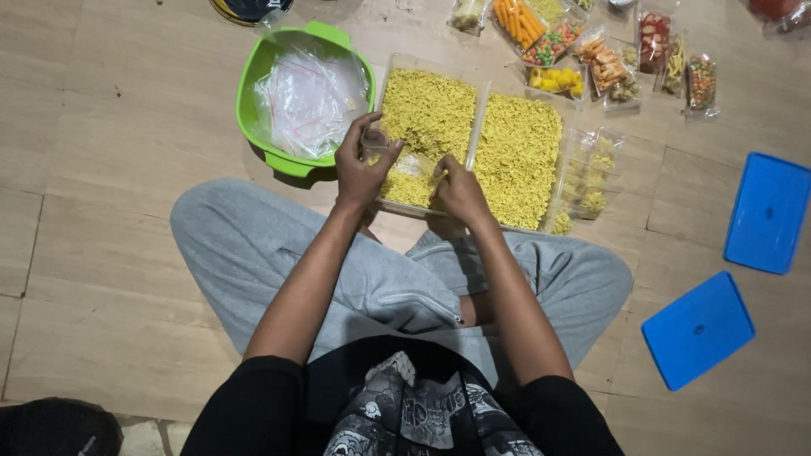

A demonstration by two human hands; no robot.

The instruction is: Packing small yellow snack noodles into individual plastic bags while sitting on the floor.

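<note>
Your left hand (361, 165) pinches a small clear bag (378, 143) open at frame centre over the yellow-snack tub (427, 110), right hand (460, 190) cupped scooping: tilt it and snacks may spill.

Person sits cross-legged on wooden floor (110, 127), grey trousers. Left hand (361, 165) pinches small clear bag (397, 160) at centre frame; right hand (460, 190) beside it, over the same bag. Both above clear tub of yellow snack (427, 110), second tub (519, 156) touching its right side. Green basin of empty bags (253, 93) upper left. Filled snack packets (608, 63) top right. Two blue lids (697, 329) lower right.
</note>
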